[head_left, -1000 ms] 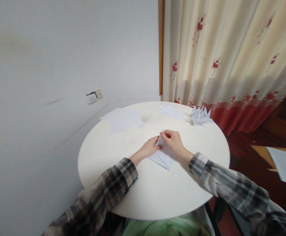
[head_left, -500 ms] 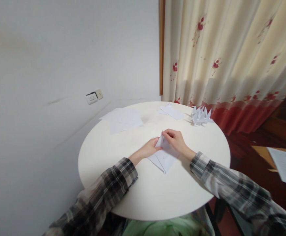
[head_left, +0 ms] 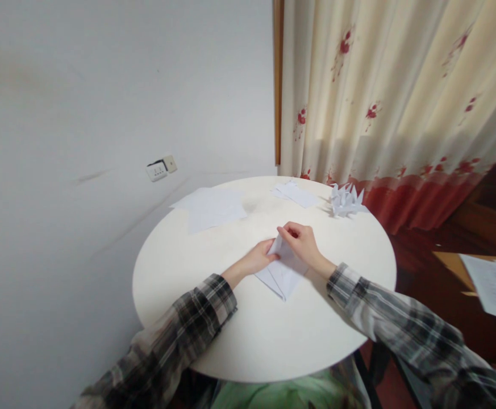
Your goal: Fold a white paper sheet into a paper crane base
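Observation:
A white sheet of folded paper (head_left: 284,275) lies on the round white table (head_left: 239,352), one corner pointing toward me and crease lines showing. My left hand (head_left: 259,257) grips its left edge, with the thumb on top and the fingers partly hidden. At the far corner, my right hand (head_left: 301,241) pinches the raised tip between thumb and forefinger. A narrow flap stands up between the two hands.
Flat white sheets (head_left: 211,207) lie at the back left, smaller paper pieces (head_left: 295,194) at the back. Spiky folded paper shapes (head_left: 345,200) cluster at the back right. Beyond are a wall socket (head_left: 157,171), a curtain (head_left: 371,85) and a wooden surface with a printed sheet (head_left: 492,284).
My right hand has risen very slightly at the paper's far tip. The left hand keeps its grip, and the whole view has shifted a little.

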{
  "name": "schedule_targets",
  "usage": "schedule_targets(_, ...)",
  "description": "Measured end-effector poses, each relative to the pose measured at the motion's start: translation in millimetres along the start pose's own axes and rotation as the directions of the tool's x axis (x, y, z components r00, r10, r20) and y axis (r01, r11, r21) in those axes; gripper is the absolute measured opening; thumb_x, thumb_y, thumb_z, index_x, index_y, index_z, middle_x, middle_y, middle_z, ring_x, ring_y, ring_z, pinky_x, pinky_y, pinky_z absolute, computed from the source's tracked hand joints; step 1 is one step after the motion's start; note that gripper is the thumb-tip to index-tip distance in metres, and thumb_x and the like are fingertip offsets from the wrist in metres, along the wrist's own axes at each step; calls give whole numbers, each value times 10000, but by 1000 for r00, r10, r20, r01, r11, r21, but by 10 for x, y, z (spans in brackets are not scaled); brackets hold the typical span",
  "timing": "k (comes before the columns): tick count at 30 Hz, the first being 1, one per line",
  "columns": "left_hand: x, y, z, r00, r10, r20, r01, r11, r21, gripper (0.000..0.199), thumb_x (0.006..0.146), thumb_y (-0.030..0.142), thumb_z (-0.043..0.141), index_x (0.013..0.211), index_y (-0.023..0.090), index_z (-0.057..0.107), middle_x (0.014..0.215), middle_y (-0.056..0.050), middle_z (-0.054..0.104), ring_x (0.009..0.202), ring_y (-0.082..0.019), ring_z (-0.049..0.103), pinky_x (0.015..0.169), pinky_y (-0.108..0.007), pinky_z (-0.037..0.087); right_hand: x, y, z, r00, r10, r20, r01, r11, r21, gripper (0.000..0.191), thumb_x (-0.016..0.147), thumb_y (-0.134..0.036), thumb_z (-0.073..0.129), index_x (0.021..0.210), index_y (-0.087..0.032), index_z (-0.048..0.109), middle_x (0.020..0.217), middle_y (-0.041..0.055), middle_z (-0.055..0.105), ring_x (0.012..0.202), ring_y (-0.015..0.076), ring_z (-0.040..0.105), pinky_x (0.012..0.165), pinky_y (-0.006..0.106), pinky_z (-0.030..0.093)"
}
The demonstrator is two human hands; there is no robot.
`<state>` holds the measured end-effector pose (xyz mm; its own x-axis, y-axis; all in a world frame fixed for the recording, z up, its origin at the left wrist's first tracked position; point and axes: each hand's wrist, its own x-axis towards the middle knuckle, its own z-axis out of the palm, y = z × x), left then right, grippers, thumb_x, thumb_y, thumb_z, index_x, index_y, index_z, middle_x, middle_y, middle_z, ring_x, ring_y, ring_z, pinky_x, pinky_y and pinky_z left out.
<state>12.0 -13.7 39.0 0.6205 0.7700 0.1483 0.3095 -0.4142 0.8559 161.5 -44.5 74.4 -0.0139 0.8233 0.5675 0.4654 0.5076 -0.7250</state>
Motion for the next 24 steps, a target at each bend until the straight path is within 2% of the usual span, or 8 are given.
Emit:
schedule_targets(9,-12,-14,4,999,-15,-32,15,1000,12,313,666,40,525,968,99,582,1020,-67,640,970,-224,559,906,-330,405,-27,6,36,995,71,-77,-58,986,159,245,748,-391,590,671,-159,571,526,-40,457,499,88,391,490,214,322)
schedule_targets(17,-31,-11,0,1000,-10,-16,8,998,-68,299,685,68,540,978,110,580,1014,-57,637,950,-211,563,884,-320,418,0,65,1,994,97,-55,-76,950,304,282,774,-441,549,688,-173,541,548,-39,468,502,96,423,504,224,358)
schedule_targets(19,-38,-6,-9,1000,-4,8,5,996,-86,290,689,76,549,976,106,583,997,-61,639,928,-209,569,869,-314,424,24,105,-62,998,59,-23,-48,941,334,260,770,-429,561,789,-170,555,618,-27,513,548,103,470,540,228,388)
schedule_targets(21,-43,-2,-17,1000,-5,27,7,997,-77,298,688,70,551,982,106,588,994,-62,641,918,-208,574,870,-316,421,43,149,-128,995,-26,96,-8,944,331,333,723,-391,629,962,-167,567,760,4,579,660,120,532,618,242,420)
schedule_targets(24,-43,6,-21,1000,-1,21,2,999,-50,381,665,40,562,1036,124,582,1065,-58,626,972,-208,560,913,-325,394,51,196,-183,957,-76,279,-5,960,278,434,647,-349,705,1027,-167,601,881,38,627,799,150,564,735,277,429)
